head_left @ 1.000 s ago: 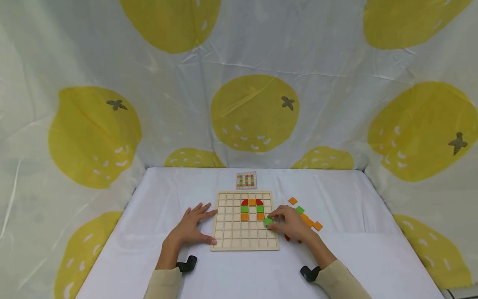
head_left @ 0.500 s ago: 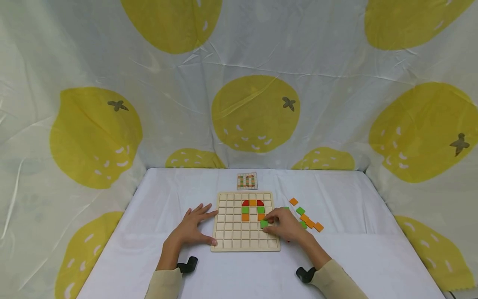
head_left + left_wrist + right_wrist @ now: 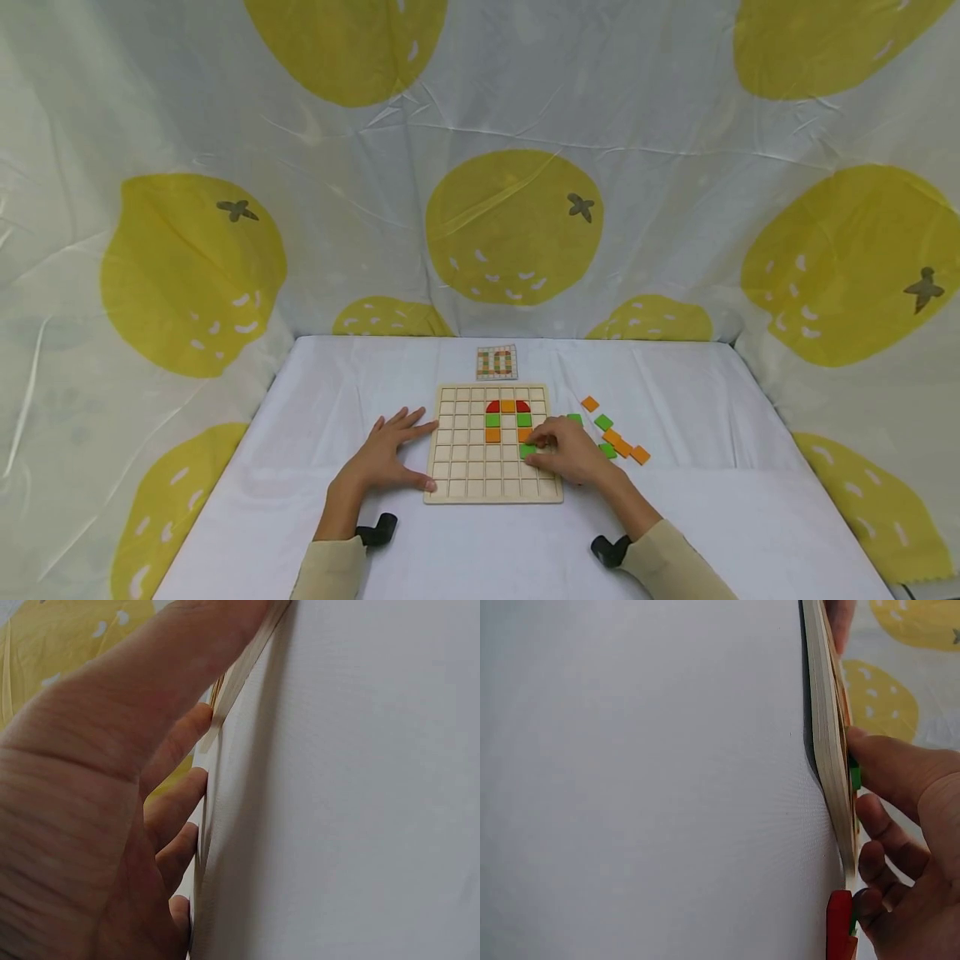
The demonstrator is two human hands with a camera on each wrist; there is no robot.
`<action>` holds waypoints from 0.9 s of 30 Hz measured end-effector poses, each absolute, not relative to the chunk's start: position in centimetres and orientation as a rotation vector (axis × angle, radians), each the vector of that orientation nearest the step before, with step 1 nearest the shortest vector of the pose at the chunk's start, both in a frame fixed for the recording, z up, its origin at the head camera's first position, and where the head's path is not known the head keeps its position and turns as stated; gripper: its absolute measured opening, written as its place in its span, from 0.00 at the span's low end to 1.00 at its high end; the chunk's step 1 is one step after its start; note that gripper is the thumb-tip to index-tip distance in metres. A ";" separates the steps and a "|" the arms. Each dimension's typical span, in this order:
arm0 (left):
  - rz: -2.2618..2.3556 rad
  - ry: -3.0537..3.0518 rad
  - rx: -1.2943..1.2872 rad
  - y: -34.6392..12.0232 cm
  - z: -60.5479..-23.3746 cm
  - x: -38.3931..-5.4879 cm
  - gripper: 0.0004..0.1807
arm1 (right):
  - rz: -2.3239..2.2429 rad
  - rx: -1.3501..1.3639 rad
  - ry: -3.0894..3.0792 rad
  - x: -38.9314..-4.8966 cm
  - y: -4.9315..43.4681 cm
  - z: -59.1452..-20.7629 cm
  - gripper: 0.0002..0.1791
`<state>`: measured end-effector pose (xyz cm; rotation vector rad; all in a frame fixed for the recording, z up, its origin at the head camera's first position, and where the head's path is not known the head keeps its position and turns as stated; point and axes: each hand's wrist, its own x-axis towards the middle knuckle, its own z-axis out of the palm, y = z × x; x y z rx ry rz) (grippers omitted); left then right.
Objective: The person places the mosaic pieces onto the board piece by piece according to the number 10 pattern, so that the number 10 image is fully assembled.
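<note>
A wooden grid board (image 3: pixel 456 471) lies on the white table. Red, orange and green tiles form an arch in its upper right part. My left hand (image 3: pixel 384 457) is spread at the board's left side, thumb on the lower left corner and a fingertip at the edge. With thumb and fingers, my right hand (image 3: pixel 573 452) pinches a green square tile (image 3: pixel 527 451) at a cell below the right orange tile (image 3: pixel 523 435). In the right wrist view the thumb touches that green tile (image 3: pixel 855 774) at the board's surface; the other fingers are bent.
Loose orange tiles (image 3: pixel 612 437) and green tiles (image 3: pixel 603 422) are scattered right of the board, partly behind the right hand. A red tile (image 3: pixel 839 922) lies near the board in the right wrist view. A small pattern card (image 3: pixel 497 362) lies beyond the board.
My right hand has moved left with the green tile, from the board's right edge to a cell under the right orange tile, and lowered it there. The left hand has stayed put.
</note>
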<state>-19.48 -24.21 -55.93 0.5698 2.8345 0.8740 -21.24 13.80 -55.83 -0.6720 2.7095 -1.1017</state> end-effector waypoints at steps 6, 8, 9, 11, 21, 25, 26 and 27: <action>0.871 2.837 0.571 -24.1 -55.9 -19.5 0.59 | -1.076 -0.681 2.726 -21.3 13.7 -56.0 0.10; 0.868 2.833 0.564 -24.1 -55.9 -19.5 0.59 | -1.086 -0.659 2.727 -21.2 13.7 -55.9 0.11; 0.865 2.832 0.561 -24.0 -56.0 -19.5 0.59 | -1.094 -0.643 2.729 -21.2 13.8 -55.8 0.11; 0.865 2.831 0.561 -24.0 -56.0 -19.5 0.59 | -1.116 -0.626 2.739 -21.1 14.1 -55.6 0.12; 0.849 2.844 0.558 -24.1 -56.1 -19.6 0.59 | -1.142 -0.422 2.821 -21.7 17.8 -55.5 0.14; 0.854 2.839 0.559 -24.1 -56.1 -19.5 0.59 | -1.103 -0.344 2.857 -21.9 19.3 -55.7 0.14; 0.859 2.838 0.561 -24.1 -56.2 -19.5 0.59 | -1.103 -0.331 2.860 -21.9 19.6 -55.6 0.14; 0.862 2.836 0.564 -24.1 -56.2 -19.5 0.59 | -1.104 -0.316 2.864 -21.9 19.9 -55.6 0.14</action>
